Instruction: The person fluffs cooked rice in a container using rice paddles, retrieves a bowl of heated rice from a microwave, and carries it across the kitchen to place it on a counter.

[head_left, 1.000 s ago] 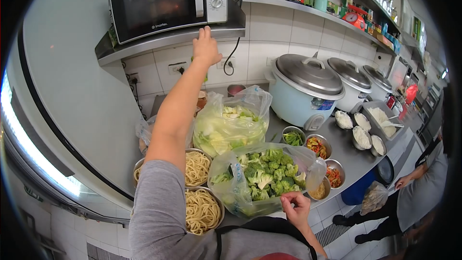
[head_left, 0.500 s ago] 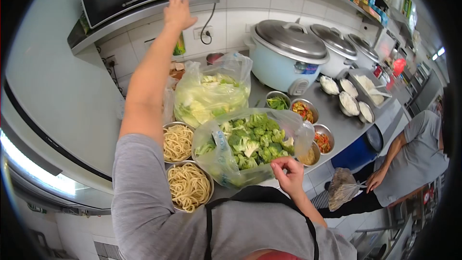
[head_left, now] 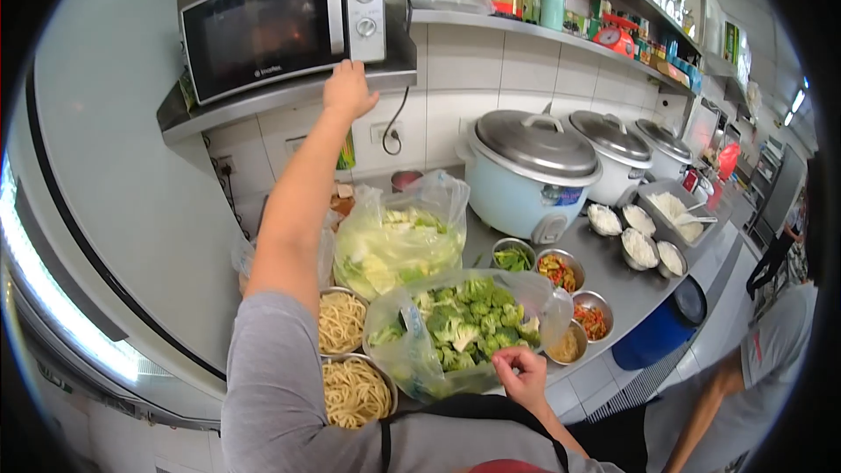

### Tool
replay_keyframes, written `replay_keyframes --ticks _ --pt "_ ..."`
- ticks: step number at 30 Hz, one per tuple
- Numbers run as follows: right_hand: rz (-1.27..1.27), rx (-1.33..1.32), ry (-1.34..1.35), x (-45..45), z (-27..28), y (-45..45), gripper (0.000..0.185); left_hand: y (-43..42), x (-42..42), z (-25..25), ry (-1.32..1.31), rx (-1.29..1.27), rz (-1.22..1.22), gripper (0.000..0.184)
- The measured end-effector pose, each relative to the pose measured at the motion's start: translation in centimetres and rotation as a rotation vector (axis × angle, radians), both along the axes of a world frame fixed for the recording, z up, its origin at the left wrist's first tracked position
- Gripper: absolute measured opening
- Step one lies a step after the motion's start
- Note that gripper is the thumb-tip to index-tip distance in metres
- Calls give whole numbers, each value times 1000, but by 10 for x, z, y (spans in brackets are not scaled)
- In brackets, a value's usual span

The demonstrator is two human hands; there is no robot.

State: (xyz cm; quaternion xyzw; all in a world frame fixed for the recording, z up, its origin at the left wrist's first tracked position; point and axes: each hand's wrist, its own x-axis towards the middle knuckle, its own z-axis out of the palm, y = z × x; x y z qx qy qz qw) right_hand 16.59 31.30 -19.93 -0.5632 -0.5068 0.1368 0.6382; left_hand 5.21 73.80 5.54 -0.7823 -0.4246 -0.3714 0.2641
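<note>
Nearer now stands a co-worker [head_left: 775,342]. The microwave [head_left: 272,26] meets the outstretched fingertips of my left hand [head_left: 349,95]; beside my curled right hand [head_left: 523,377], grip unclear, lies the broccoli bag [head_left: 414,346].

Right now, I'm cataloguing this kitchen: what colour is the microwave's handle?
The handle is silver, seen best in the head view.

room under microwave shelf [head_left: 263,102], bags [head_left: 399,250] crowding counter [head_left: 608,268]

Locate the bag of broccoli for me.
In the head view, the bag of broccoli sits just below centre on the steel counter, right of the noodle bowls, with the person's right hand at its near edge.
</note>
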Motion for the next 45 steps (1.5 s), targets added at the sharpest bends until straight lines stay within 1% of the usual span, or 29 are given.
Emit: replay_keyframes --ticks 1,2,4,7,10,14,17,18,20,22,25,31,35,38,45 --pt "8 0 11 -1 -1 0 5 -1 0 4 6 -6 2 50" --pt "17 -1 21 -1 -1 1 5 -3 1 8 13 -59 19 60" --pt "21 -6 21 -1 0 2 5 1 2 11 10 -23 18 80" --pt "24 -21 32 0 2 3 5 -8 2 24 -40 -123 52 94" --pt "7 -26 41 0 2 4 5 -9 0 37 -106 -236 73 96" --pt "-1 -21 17 1 -6 8 6 3 0 39 -92 -299 96 94" --pt "54 19 -83 1 -9 11 5 4 4 36 -49 -253 79 91" --pt "41 -2 -39 -1 -9 11 5 5 6 33 -25 -237 74 91" --pt "15 -35 46 -4 -7 12 6 8 9 29 70 -178 96 80" --pt "18 -35 40 -5 -7 12 6 9 13 23 168 -92 118 73" --pt "23 -33 30 -5 -5 11 6 -2 20 15 304 -91 250 65" --pt "47 -12 -21 -8 -2 7 5 2 19 -2 199 15 237 59" --pt "49 -8 -58 -5 -6 6 4 8 19 -4 201 42 212 55" --pt "17 -50 55 -9 -4 3 5 10 20 -5 178 39 223 53" --pt "19 -45 80 -10 -2 3 5 16 22 -10 181 63 258 51"
